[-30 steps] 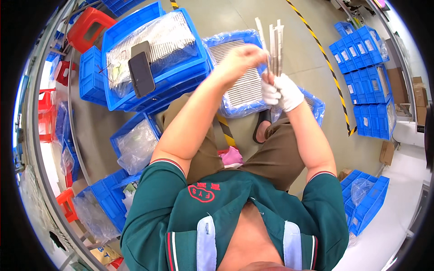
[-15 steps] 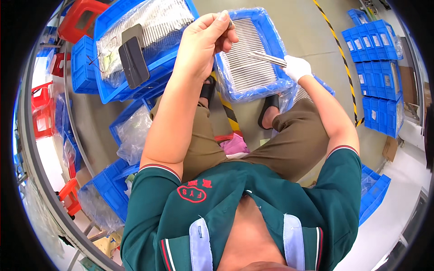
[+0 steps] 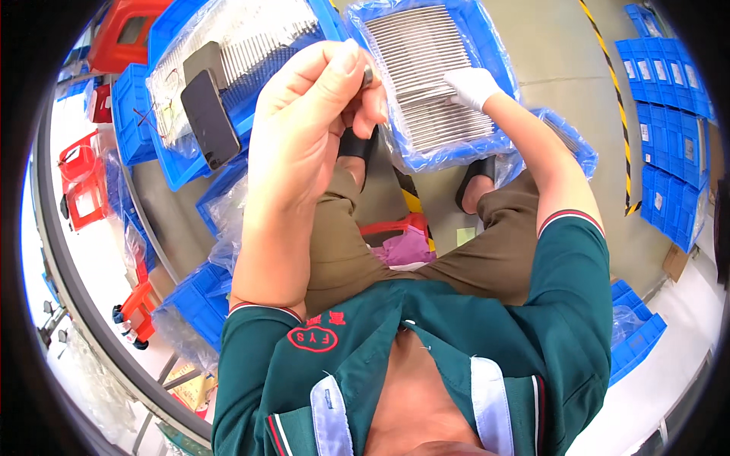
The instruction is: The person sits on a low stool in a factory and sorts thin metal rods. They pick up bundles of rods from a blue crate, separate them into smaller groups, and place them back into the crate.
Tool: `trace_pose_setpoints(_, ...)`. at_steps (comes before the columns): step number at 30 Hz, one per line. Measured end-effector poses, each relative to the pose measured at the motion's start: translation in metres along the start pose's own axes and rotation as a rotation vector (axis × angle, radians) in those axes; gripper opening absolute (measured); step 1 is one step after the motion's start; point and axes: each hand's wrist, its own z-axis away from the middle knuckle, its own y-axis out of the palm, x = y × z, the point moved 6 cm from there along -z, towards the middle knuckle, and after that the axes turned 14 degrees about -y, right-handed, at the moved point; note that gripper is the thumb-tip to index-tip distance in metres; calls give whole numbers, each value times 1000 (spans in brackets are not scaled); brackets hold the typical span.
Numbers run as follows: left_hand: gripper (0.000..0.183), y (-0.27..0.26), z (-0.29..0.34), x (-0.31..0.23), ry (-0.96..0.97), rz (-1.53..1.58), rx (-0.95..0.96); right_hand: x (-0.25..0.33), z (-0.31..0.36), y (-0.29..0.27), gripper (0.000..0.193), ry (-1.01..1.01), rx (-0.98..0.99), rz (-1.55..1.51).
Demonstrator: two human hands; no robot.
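Note:
My bare left hand (image 3: 315, 106) is raised in front of me, thumb and fingers closed on a small dark, roundish piece (image 3: 367, 76). Most of that piece is hidden by the fingers. A white glove covers my right hand (image 3: 473, 87), which reaches into a blue crate (image 3: 498, 34) lined with clear plastic. Thin silvery metal rods (image 3: 418, 45) lie there side by side in a dense row. The gloved fingers close on some rods in the middle of the row, where a few lie slightly askew; the fingertips are partly hidden.
At the left, another blue crate (image 3: 169, 163) holds more rods under plastic, with a dark phone (image 3: 209, 118) on top. Blue bins (image 3: 669, 137) are stacked at the far right. Striped floor tape (image 3: 620, 99) runs beside them. A pink cloth (image 3: 403, 247) lies between my legs.
My right hand has carried its few metal rods from the crate's near right side into the row. My left hand has come closer and lower, with the small dark piece still pinched.

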Motion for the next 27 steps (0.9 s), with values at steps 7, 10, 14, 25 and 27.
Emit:
trace_pose_setpoints(7,27,-2,-2,4,-23,8,15,4,-13,-4,46,-49,-113,-26)
trace_pose_setpoints(10,27,-4,-2,4,-25,8,-8,9,-11,0,46,-106,-215,-4)
trace_pose_setpoints(14,27,-2,-1,4,-36,-5,8,6,-13,4,46,-131,-253,4)
trace_pose_setpoints(25,19,-5,-1,6,-38,60,4,8,-41,-2,12,-126,-251,59)
trace_pose_setpoints(27,19,-5,-1,5,-38,52,6,10,-49,-4,19,-119,-185,148)
